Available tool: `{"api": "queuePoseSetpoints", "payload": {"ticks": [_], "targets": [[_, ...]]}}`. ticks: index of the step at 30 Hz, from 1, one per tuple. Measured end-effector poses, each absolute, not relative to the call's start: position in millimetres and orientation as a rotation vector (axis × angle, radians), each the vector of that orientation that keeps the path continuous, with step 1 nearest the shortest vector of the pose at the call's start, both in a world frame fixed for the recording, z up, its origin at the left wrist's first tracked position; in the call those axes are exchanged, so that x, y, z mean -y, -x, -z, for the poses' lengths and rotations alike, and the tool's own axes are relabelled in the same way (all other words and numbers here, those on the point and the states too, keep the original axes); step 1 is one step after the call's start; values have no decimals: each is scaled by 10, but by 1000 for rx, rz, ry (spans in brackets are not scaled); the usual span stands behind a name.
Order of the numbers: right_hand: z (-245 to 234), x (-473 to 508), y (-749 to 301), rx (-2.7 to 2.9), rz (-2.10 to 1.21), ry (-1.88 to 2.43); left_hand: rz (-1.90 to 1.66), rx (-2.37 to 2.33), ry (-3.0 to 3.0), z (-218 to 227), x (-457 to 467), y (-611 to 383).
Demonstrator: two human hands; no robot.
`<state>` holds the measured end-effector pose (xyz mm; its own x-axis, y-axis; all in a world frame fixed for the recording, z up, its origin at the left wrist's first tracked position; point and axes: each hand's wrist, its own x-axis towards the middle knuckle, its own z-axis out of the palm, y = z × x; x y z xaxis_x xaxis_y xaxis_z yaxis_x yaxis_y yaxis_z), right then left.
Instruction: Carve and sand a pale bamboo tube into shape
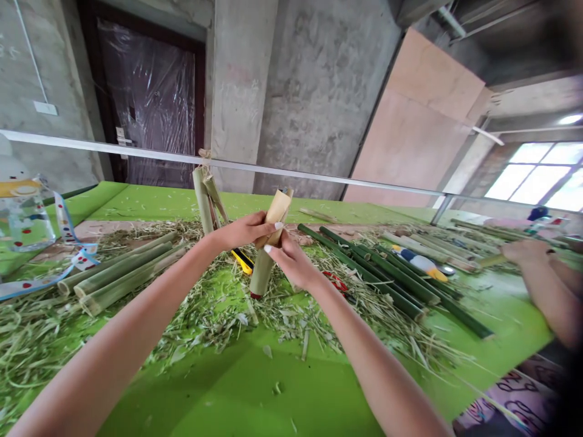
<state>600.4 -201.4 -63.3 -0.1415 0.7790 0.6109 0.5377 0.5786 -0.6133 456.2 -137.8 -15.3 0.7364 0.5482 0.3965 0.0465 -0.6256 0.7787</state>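
In front of you, a green tabletop (237,376) is strewn with pale bamboo shavings (218,309). Near its left edge lie three cut pale-green bamboo lengths (122,273), with a clear dotted plastic bag (22,218) and a dotted ribbon (68,261) beyond them. Toward the right, dark green bamboo poles (387,273) lie in a loose row. A yellow-and-black utility knife (242,261) lies near the far edge, below a tied upright bamboo bundle (203,200). Past the far edge, a metal rail (273,170) crosses your view, before a plastic-wrapped door (150,103), a concrete pillar (241,79), a leaning plywood sheet (423,115) and a bright window (537,176).
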Motion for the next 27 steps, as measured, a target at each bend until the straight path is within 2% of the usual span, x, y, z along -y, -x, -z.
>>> {"api": "queuePoseSetpoints", "payload": {"ticks": [6,16,27], "targets": [[430,1994,-6414,1515,-140,1068,-791,-352,-2152,182,1392,-4640],[234,2260,-6392,1681,99,854,-762,-342,-2299,117,1611,-4711],[193,2333,-6494,1706,-177,793,-705,-308,-2432,36,1661,-4676]]}}
